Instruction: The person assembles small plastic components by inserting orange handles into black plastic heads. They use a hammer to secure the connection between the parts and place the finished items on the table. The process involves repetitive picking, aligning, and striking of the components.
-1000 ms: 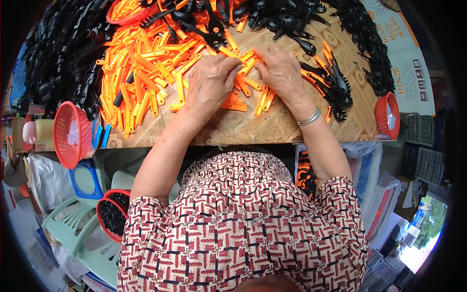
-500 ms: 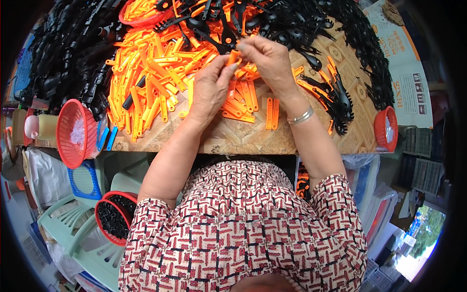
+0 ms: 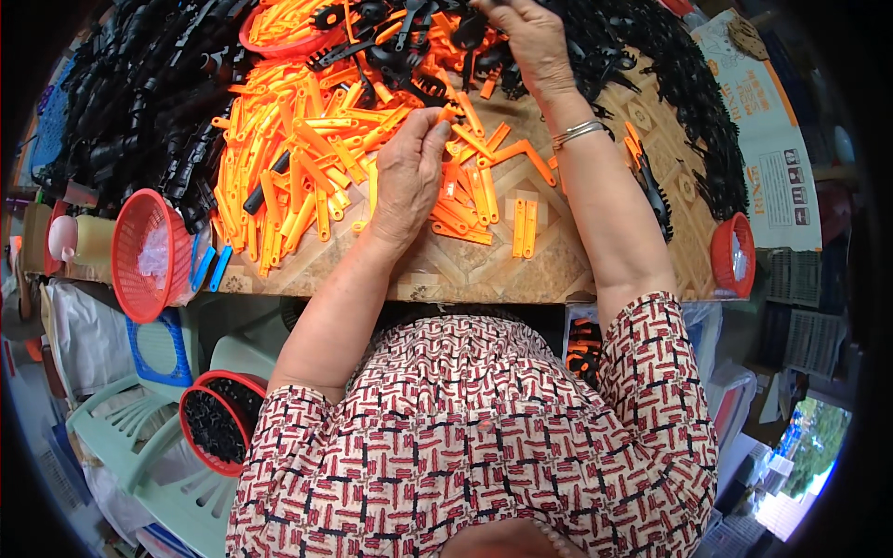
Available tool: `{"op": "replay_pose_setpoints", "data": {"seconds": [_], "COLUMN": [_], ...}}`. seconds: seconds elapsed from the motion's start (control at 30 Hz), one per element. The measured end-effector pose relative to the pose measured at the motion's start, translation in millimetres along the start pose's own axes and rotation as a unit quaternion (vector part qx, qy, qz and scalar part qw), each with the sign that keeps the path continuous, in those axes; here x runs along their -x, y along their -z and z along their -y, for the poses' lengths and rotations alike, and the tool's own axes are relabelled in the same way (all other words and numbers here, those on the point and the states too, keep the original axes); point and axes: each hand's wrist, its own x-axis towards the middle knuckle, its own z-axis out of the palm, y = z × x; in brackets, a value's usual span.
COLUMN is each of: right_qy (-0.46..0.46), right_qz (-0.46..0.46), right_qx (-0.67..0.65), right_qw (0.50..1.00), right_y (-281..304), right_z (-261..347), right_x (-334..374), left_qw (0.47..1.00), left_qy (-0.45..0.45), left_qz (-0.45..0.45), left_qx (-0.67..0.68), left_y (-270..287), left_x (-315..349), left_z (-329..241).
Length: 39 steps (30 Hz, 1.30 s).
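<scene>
1. Here's your left hand, just off the near side of the loose orange heap, thumb and index finger pressed together on an orange piece; only its end shows above your grip.
2. And your right hand is way up at the far edge of view, over by the black tools. Its fingers run towards the border, dark and cramped, so I can't fairly call whether they're spread or pinching anything.
3. Beside your left wrist, on the wood-patterned surface, a small cluster of orange handles lies loose, and a pair of orange strips sits side by side, apart from it.
4. Anything finished? Past your right forearm, a black tool lies close to some orange; joined or merely touching, I can't tell.
5. Plenty left, by the look of it: that orange heap is all separate pieces, the red basket behind brims with more, and black pieces bank up on the left.
6. Over at the left edge, two blue strips lie apart from the orange.
</scene>
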Motion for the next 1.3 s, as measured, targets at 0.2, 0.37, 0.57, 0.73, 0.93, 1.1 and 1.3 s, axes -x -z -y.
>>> {"op": "replay_pose_setpoints", "data": {"seconds": [0.2,0.37,0.57,0.73,0.93,1.1,1.3], "right_qy": [-0.082,-0.204,-0.263,-0.262,-0.248,-0.208,-0.101], "right_qz": [0.114,0.167,0.195,0.214,0.229,0.263,0.283], "right_qx": [-0.227,-0.054,-0.030,-0.015,-0.009,0.007,0.020], "right_qw": [0.964,0.963,0.945,0.941,0.941,0.942,0.954], "right_y": [36,58,73,73,72,74,74], "right_z": [20,29,29,32,31,33,25], "right_x": [47,123,178,188,192,193,203], "left_qw": [0.998,0.987,0.937,0.903,0.881,0.861,0.892], "left_qy": [-0.040,-0.125,-0.275,-0.323,-0.353,-0.326,-0.263], "left_qz": [-0.027,0.060,0.158,0.191,0.206,0.271,0.275], "left_qx": [-0.036,-0.083,-0.150,-0.208,-0.240,-0.282,-0.245], "left_y": [-5,-3,-2,-1,4,10,6], "left_x": [2,8,9,10,9,15,29], "left_z": [-5,-3,-7,-12,-16,-33,-36]}}
